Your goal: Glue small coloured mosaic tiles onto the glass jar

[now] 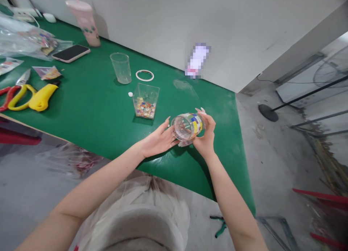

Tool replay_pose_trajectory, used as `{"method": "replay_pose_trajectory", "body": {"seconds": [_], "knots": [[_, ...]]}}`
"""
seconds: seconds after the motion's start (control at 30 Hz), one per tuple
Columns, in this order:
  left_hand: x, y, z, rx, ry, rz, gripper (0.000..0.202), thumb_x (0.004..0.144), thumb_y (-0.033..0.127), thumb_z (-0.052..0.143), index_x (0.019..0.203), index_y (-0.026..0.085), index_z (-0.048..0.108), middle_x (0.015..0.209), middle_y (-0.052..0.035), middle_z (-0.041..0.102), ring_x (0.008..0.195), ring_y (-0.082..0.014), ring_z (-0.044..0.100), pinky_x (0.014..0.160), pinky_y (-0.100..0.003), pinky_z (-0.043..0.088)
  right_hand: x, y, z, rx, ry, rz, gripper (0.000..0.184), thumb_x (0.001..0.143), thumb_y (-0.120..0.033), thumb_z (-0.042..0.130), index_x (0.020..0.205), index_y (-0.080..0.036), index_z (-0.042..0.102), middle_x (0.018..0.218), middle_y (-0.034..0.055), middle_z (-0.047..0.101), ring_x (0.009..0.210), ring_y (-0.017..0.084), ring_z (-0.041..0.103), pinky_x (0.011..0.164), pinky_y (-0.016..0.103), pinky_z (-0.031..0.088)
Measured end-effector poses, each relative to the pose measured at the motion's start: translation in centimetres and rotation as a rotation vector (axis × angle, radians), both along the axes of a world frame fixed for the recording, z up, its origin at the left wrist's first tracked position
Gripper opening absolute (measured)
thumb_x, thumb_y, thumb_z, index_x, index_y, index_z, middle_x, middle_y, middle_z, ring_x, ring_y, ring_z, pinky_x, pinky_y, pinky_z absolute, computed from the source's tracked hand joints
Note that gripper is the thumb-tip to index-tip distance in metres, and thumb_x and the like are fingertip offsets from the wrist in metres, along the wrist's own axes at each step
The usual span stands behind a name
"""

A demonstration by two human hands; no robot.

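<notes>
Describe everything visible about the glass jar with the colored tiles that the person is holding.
The glass jar is clear, with small tiles in yellow, blue, white and green stuck in rows around its outer wall. It lies tipped on its side, open mouth toward the camera, and looks empty inside. It is held just above the near right part of the green table. The right hand wraps its far side; the left hand touches its rim with the fingertips.

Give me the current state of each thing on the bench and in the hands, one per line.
Mosaic glass: on its side, held above the green table.
Right hand: grip closed round the glass.
Left hand: open, fingertips at the rim.
Square container: upright, open, coloured tiles at the bottom.
Clear cup: upright, looks empty.
Phone: flat, screen dark.
</notes>
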State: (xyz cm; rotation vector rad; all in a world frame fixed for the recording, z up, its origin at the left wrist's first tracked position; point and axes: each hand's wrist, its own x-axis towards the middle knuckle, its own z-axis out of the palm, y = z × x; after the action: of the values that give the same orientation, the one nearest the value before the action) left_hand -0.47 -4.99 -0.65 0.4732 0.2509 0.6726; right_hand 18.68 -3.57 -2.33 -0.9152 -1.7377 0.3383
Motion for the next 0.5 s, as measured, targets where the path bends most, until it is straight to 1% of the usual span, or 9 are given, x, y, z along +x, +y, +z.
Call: {"method": "replay_pose_trajectory", "body": {"seconds": [0.13, 0.3, 0.37, 0.5], "knots": [[-0.05, 0.04, 0.13, -0.026, 0.014, 0.002, 0.062, 0.098, 0.054, 0.015, 0.142, 0.019, 0.042, 0.14, -0.0026, 0.053, 0.134, -0.0164, 0.041, 0.113, -0.032, 0.024, -0.08, 0.05, 0.04, 0.015, 0.024, -0.002, 0.073, 0.069, -0.017, 0.073, 0.131, -0.028, 0.036, 0.134, 0.0105, 0.051, 0.135, 0.031, 0.041, 0.108, 0.061, 0.035], [-0.12, -0.03, 0.23, -0.044, 0.018, -0.001, 0.061, 0.099, 0.053, 0.016, 0.14, 0.018, 0.045, 0.137, -0.0032, 0.056, 0.133, -0.016, 0.042, 0.113, -0.032, 0.024, 0.03, 0.12, 0.12, 0.031, 0.014, -0.015, 0.073, 0.068, -0.017, 0.073, 0.131, -0.029, 0.037, 0.134, 0.0102, 0.05, 0.134, 0.031, 0.042, 0.107, 0.061, 0.036], [-0.12, -0.04, 0.13, -0.055, 0.021, 0.0, 0.061, 0.099, 0.053, 0.016, 0.138, 0.019, 0.046, 0.137, -0.0029, 0.056, 0.133, -0.0158, 0.041, 0.113, -0.032, 0.023, 0.07, 0.12, 0.12, 0.034, 0.003, -0.02, 0.073, 0.068, -0.016, 0.072, 0.131, -0.028, 0.037, 0.134, 0.0105, 0.05, 0.135, 0.031, 0.041, 0.107, 0.061, 0.036], [-0.08, -0.01, -0.1, -0.051, 0.02, -0.01, 0.059, 0.099, 0.054, 0.016, 0.13, 0.023, 0.055, 0.135, 0.0, 0.057, 0.133, -0.0148, 0.042, 0.113, -0.032, 0.022, 0.08, 0.06, 0.16, 0.033, -0.005, -0.023, 0.074, 0.067, -0.015, 0.072, 0.131, -0.028, 0.037, 0.134, 0.0102, 0.05, 0.134, 0.031, 0.041, 0.108, 0.06, 0.035]]}}
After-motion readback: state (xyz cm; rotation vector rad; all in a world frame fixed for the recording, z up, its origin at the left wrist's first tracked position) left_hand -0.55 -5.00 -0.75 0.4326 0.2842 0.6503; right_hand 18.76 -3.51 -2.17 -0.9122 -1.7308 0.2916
